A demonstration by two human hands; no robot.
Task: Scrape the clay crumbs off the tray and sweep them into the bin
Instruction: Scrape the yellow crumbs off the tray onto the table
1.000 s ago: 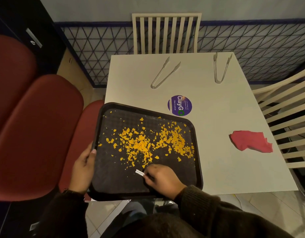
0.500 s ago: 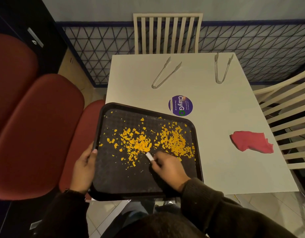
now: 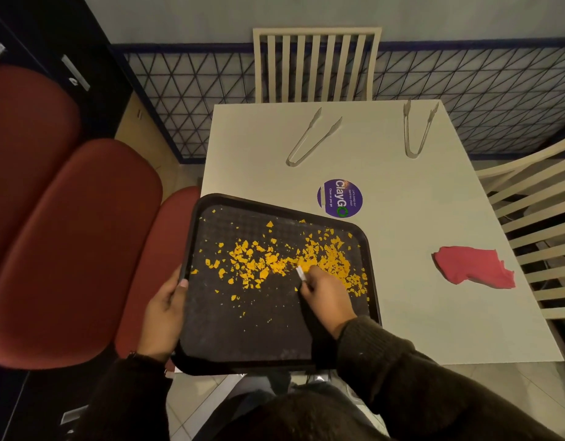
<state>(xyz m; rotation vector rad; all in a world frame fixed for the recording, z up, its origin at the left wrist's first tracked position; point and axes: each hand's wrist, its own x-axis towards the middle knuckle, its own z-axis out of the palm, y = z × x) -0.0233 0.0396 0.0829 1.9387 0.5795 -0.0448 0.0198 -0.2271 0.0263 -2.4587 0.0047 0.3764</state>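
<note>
Overhanging the table (image 3: 402,237) edge, the tray (image 3: 243,338) was gripped at its left rim by the left hand (image 3: 163,310), thumb on top, presumably for steadiness. A small white scraper (image 3: 300,272) was pinched in the right hand (image 3: 329,297) among the clay crumbs (image 3: 271,262) scattered mid-tray. No bin was seen.

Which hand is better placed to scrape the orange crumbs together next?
The right hand: it grips the small white scraper, its tip among the orange clay crumbs. The left hand holds the black tray by its left rim.
</note>
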